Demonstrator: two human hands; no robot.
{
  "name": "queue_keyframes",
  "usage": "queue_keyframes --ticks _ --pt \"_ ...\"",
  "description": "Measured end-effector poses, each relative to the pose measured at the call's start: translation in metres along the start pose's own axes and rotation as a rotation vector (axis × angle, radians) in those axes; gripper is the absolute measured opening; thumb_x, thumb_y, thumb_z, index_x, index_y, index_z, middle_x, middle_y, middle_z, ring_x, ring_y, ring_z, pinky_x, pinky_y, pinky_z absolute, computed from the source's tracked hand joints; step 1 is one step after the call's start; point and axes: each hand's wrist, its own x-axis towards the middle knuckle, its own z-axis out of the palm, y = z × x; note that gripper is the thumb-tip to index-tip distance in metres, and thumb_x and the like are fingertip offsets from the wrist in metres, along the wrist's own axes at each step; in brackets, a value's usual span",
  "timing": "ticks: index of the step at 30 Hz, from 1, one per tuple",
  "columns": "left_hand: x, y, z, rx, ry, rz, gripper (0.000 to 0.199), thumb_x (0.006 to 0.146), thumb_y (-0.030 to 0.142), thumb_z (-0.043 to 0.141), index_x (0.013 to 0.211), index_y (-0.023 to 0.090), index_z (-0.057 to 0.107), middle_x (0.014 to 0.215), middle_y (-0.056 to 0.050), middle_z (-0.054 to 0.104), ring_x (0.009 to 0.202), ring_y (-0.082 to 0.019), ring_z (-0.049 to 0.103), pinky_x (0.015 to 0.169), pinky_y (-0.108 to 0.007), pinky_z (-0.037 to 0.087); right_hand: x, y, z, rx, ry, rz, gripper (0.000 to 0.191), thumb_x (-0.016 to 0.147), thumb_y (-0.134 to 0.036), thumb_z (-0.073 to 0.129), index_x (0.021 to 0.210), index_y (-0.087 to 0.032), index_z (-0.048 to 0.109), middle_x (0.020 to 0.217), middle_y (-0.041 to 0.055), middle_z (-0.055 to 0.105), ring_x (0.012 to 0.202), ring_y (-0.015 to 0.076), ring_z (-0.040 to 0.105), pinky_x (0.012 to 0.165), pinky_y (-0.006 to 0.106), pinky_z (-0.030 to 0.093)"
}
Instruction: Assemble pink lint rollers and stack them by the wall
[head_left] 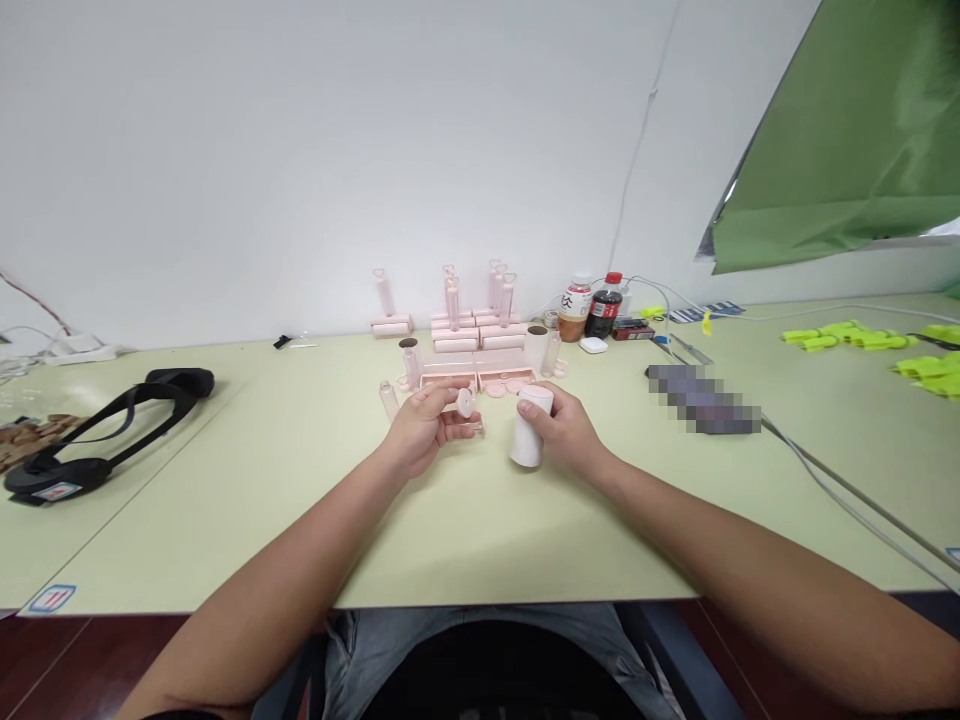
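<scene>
Item: white paper roll [527, 428], short cylinder, held just above the pale green table [300, 480], near its middle. Right hand [564, 430] was closed around the roll's side, fingers wrapped about its upper half.

Item: small pink cap-like piece [466, 402], pinched between the fingertips of the left hand [420, 425], which was otherwise loosely curled; the piece sat just beside the roll, not touching it.

Handling, as judged: roll looked light, its wound paper soft enough to dent, best gripped round the girth without squeezing. Pink piece looked stiff, smooth plastic, small and likely to slip; best held by its rim.

Surroundings: pink rollers with upright handles [465, 325] stood behind the hands; clear tubes [389, 398] near them; two drink bottles [589, 308] further back; black headset [105, 425] at far left; yellow-green parts [847, 338] at far right
</scene>
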Motion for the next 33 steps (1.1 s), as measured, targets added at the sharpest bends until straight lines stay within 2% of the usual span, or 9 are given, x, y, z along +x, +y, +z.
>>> queue_keyframes --ticks 3,6,9,13,17,20,24,29,33 --pt "0.0001 0.0009 -0.0007 -0.040 0.000 0.050 0.017 0.077 0.027 0.069 0.086 0.015 0.059 0.079 -0.001 0.063 0.074 -0.014 0.068 0.063 -0.026 0.059 -0.0003 0.0011 -0.0001 0.004 -0.009 -0.015 0.041 0.075 -0.058 0.064 0.083 -0.019 0.055 0.075 0.0017 0.057 0.067 0.0166 0.051 0.058 0.028 0.041" --pt "-0.0001 0.0015 -0.0013 -0.079 0.006 0.068 0.027 0.072 0.027 0.074 0.071 0.015 0.050 0.074 0.000 0.062 0.073 -0.014 0.067 0.071 -0.032 0.060 -0.0002 0.0014 -0.0006 0.039 -0.010 -0.005 0.042 0.075 -0.059 0.065 0.084 -0.019 0.055 0.071 0.0004 0.054 0.062 0.0143 0.049 0.053 0.027 0.040" --pt "-0.0004 0.0014 -0.0010 -0.087 -0.022 0.044 0.036 0.064 0.022 0.078 0.063 0.015 0.043 0.078 -0.001 0.063 0.073 -0.013 0.067 0.080 -0.037 0.059 0.0002 0.0009 -0.0013 0.118 -0.029 0.046 0.043 0.075 -0.060 0.065 0.086 -0.019 0.054 0.064 -0.0023 0.051 0.051 0.0116 0.046 0.044 0.026 0.038" --pt "0.0000 -0.0018 0.0004 -0.038 -0.001 0.084 0.041 0.056 0.017 0.082 0.059 0.015 0.041 0.071 0.002 0.060 0.072 -0.015 0.067 0.080 -0.040 0.058 0.0009 0.0020 -0.0012 0.288 -0.008 0.093 0.042 0.073 -0.056 0.069 0.087 -0.020 0.053 0.071 -0.0027 0.055 0.055 0.0130 0.055 0.047 0.028 0.050" --pt "0.0013 -0.0071 0.0006 0.054 0.072 0.134 0.038 0.053 0.021 0.084 0.063 0.016 0.047 0.063 0.004 0.056 0.069 -0.016 0.067 0.074 -0.037 0.058 0.0020 0.0043 0.0006 0.431 -0.002 0.133 0.038 0.072 -0.047 0.072 0.089 -0.020 0.051 0.080 -0.0028 0.057 0.064 0.0138 0.060 0.053 0.032 0.058" --pt "0.0007 -0.0081 0.0003 0.142 0.072 0.156 0.038 0.052 0.022 0.085 0.071 0.016 0.053 0.065 0.005 0.056 0.066 -0.013 0.065 0.070 -0.032 0.057 0.0027 0.0036 0.0013 0.494 0.022 0.157 0.035 0.072 -0.043 0.072 0.090 -0.021 0.052 0.081 -0.0031 0.057 0.065 0.0144 0.062 0.054 0.033 0.060" --pt "-0.0031 -0.0049 0.0022 0.223 0.060 0.223 0.038 0.055 0.027 0.085 0.078 0.016 0.056 0.069 0.006 0.054 0.056 -0.008 0.058 0.056 -0.022 0.050 0.0037 0.0006 0.0004 0.543 0.063 0.183 0.033 0.073 -0.041 0.069 0.091 -0.021 0.051 0.076 -0.0036 0.058 0.060 0.0142 0.062 0.051 0.033 0.060" --pt "-0.0055 -0.0018 0.0025 0.254 -0.026 0.209 0.038 0.068 0.042 0.079 0.087 0.015 0.061 0.072 0.001 0.059 0.048 -0.004 0.050 0.045 -0.019 0.041 0.0043 -0.0023 -0.0010 0.573 0.085 0.217 0.028 0.076 -0.039 0.066 0.092 -0.021 0.051 0.073 -0.0026 0.060 0.057 0.0144 0.061 0.050 0.032 0.059" --pt "-0.0041 -0.0034 -0.0029 0.233 -0.121 0.165 0.037 0.072 0.041 0.078 0.091 0.015 0.061 0.068 0.000 0.062 0.049 -0.006 0.052 0.044 -0.019 0.040 0.0045 -0.0022 -0.0015 0.614 0.069 0.227 0.025 0.077 -0.037 0.064 0.090 -0.020 0.051 0.071 -0.0020 0.060 0.056 0.0139 0.060 0.049 0.030 0.058"
